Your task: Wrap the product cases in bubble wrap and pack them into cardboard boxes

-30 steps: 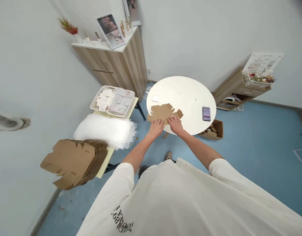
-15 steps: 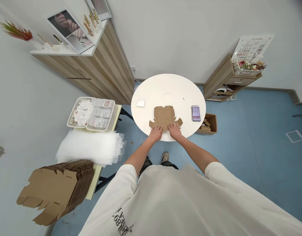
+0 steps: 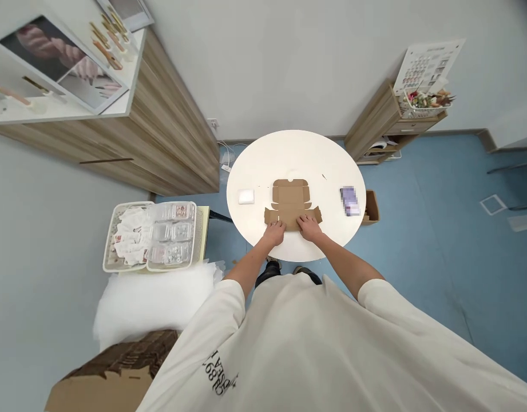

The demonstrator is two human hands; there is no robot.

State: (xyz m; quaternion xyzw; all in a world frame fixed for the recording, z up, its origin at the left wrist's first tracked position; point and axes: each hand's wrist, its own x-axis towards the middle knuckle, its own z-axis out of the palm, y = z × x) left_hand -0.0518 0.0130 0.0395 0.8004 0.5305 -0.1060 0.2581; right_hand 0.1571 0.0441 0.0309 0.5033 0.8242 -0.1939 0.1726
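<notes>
A partly folded cardboard box (image 3: 290, 195) lies on the round white table (image 3: 289, 149), its far panel spread flat and its side flaps sticking out. At the near edge, my left hand (image 3: 275, 233) grips the left part of the front panel. My right hand (image 3: 308, 228) holds the same panel further right, fingers bent over the cardboard. The thumbs are hard to make out. A small white packet (image 3: 246, 196) rests to the left, and a purple item (image 3: 350, 201), blurred by pixels, lies near the right rim.
On a side table at left stand white baskets (image 3: 150, 264) with clear plastic boxes and small white packets. White translucent sheets (image 3: 147, 303) and stacked flat cardboard boxes (image 3: 100, 389) lie nearer. An open carton (image 3: 372, 207) sits on the floor beyond the table's right rim.
The view has shifted, bringing the left cabinet closer. Both hands keep hold of the box's near panel, which now looks straighter, with its side flaps more level.
</notes>
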